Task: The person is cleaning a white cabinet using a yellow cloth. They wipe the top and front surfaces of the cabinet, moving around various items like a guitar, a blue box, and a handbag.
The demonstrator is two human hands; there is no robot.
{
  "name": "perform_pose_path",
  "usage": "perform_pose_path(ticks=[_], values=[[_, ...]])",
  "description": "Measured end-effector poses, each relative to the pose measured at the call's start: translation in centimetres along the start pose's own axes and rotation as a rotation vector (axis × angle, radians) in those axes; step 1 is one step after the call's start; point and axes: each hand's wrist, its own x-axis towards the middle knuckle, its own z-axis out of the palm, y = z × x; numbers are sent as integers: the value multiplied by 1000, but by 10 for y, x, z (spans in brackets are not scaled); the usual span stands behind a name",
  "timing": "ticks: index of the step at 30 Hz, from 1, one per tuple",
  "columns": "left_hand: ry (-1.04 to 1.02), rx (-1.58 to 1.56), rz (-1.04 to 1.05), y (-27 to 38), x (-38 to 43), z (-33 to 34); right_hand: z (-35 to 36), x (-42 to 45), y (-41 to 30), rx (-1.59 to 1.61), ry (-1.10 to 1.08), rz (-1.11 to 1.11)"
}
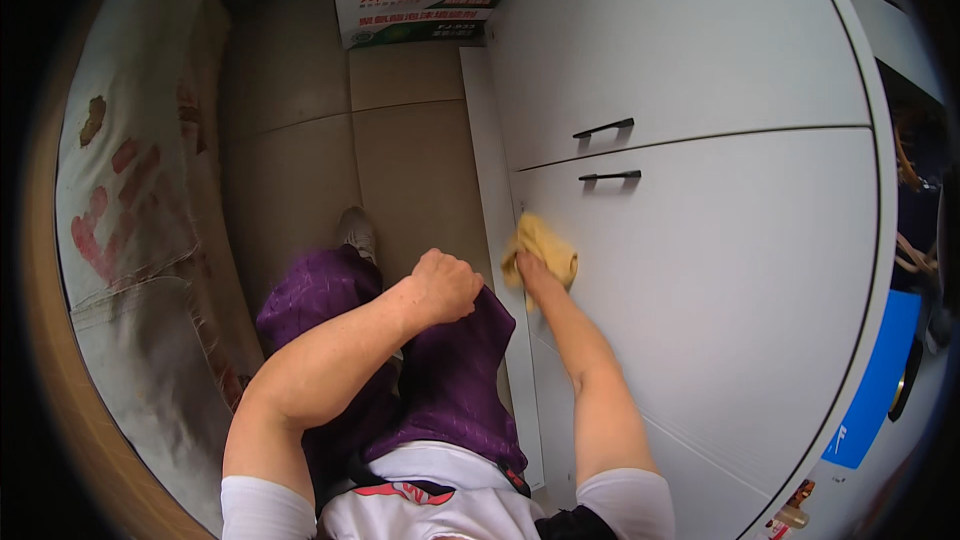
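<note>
My right hand (531,271) presses a folded yellow cloth (551,246) against the lower part of a white cabinet door (697,255). The cloth covers most of my fingers and looks slightly blurred. Above it on the same door is a black bar handle (610,175). My left hand (448,286) is curled into a loose fist over my knee in purple trousers (457,367). Nothing shows in that fist, and its palm side is hidden.
A neighbouring cabinet door (675,37) has its own black handle (604,128). A printed cardboard box (420,4) stands on the tiled floor (292,90) ahead. Stained pale fabric (135,187) hangs along the left. On the countertop at right lies a blue flat item (874,382).
</note>
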Motion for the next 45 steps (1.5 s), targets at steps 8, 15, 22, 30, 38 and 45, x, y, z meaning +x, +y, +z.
perform_pose_path(ticks=[8,15,22,30,38,45], values=[[82,-65,75,14,11,-10,-52,141,-12,-964,291,-41],[119,-87,26,6,1,-7,11,47,-22,-638,-524,-59],[109,-101,57,2,0,-8,-103,143,-20,-515,112,-12],[134,-106,51,-1,-6,-16,63,-4,30,-756,346,-101],[139,-130,22,-3,-9,-13,-10,-28,-17,-304,-351,53],[53,-121,13,6,5,-10,-57,77,-15,-502,267,-107]])
